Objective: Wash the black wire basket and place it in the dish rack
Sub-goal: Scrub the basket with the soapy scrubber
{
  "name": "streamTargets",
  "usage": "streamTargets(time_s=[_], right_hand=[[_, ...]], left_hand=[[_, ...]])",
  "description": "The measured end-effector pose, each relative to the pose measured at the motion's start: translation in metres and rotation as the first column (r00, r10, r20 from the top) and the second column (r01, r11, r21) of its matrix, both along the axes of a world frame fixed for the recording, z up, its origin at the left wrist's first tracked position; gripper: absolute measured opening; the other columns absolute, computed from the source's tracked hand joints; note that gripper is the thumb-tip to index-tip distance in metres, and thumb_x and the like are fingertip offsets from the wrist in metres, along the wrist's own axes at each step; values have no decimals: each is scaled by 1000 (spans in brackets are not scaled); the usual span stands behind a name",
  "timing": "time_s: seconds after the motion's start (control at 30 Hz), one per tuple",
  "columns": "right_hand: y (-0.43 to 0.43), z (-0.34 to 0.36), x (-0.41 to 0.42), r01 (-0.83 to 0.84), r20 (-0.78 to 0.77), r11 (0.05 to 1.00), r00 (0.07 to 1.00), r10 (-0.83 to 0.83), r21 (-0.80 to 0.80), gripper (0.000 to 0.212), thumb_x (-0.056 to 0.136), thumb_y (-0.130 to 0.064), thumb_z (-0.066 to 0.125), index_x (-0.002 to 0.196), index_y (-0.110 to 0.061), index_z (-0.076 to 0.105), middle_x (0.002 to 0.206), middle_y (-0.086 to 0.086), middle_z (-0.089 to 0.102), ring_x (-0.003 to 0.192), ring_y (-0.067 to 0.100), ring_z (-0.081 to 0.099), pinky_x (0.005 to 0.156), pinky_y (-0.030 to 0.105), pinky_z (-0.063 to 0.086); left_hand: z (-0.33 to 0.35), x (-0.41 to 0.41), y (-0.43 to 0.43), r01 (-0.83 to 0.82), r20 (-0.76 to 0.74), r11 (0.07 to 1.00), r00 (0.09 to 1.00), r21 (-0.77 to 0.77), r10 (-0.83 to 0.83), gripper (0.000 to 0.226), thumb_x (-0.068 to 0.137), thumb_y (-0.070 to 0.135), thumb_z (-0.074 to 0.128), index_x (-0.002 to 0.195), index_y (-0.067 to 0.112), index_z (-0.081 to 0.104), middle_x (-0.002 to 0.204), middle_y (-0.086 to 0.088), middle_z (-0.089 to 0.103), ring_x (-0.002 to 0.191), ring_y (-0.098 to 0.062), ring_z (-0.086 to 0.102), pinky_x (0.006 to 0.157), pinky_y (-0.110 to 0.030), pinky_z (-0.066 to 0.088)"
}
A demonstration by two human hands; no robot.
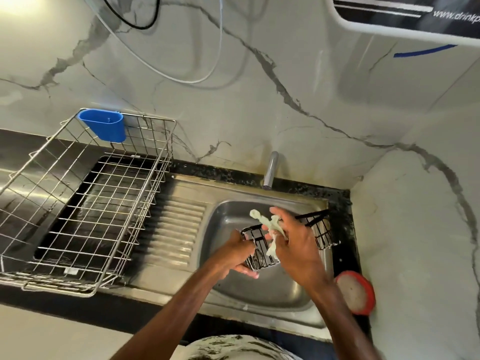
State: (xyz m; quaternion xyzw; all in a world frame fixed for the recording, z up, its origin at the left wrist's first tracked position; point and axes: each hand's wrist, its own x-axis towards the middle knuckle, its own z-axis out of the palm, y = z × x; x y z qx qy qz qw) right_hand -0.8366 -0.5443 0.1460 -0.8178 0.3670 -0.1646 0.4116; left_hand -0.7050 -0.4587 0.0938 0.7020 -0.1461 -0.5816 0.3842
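Head: black wire basket [259, 257] and cloth [268, 224] over sink [259, 291].

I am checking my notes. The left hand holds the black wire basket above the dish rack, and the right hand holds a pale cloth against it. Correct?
One error: in the head view the left hand holds the black wire basket above the sink, not the dish rack. The right hand does hold a pale cloth against it.

Head cam, wide-angle, fwd & down, close over sink [259, 294]
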Motion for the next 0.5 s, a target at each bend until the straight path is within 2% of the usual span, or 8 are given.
streamTargets(time_s=[0.1, 0.17, 0.27, 0.37, 0.5], right_hand=[[6, 3, 4, 15, 52, 999, 999, -13, -41, 42, 97, -1, 59, 129, -26, 54, 111, -12, 70, 91, 0, 71, 68, 9, 53], [7, 4, 7, -5, 65, 992, 998, 13, -123, 35, 92, 4, 61, 114, -23, 66, 107, -14, 72, 97, -1, 69, 76, 7, 52], [5, -3, 13, -19, 63, 963, 997, 37, -268, 33, 85, 5, 68, 104, -19, 78, 102, -9, 74, 93, 3, 68, 83, 18, 54], [6, -13, 15, -20, 41, 930, 998, 37, -366, 36, 81, 6, 72, 102, -21, 81, 100, -6, 68, 95, 10, 63, 82, 24, 53], [-7, -20, 7, 39, 84, 926, 996, -7, -376, 37, 82, 10, 72, 104, -18, 81, 95, -2, 65, 81, 11, 65, 69, 26, 58]], left_hand=[[8, -1, -2, -4, 55, 998, 998, -56, 7, 46, 98, 1, 51, 142, 14, 44, 129, 4, 52, 99, -21, 68, 71, -47, 66], [9, -2, -2, 6, 93, 998, 996, -64, 0, 38, 97, 14, 61, 134, 15, 55, 124, 3, 62, 101, -21, 69, 68, -48, 66], [15, -4, 0, 39, 168, 998, 985, -49, -31, 48, 84, 35, 69, 127, 16, 61, 118, -3, 70, 88, -23, 77, 65, -48, 66], [15, -6, -1, 77, 218, 995, 974, -64, -61, 36, 84, 29, 66, 117, 14, 64, 105, -7, 74, 75, -26, 79, 62, -47, 66], [16, -5, 1, 45, 203, 995, 979, -86, -27, 48, 83, 13, 66, 129, 13, 53, 110, -4, 68, 82, -29, 76, 61, -45, 65]])
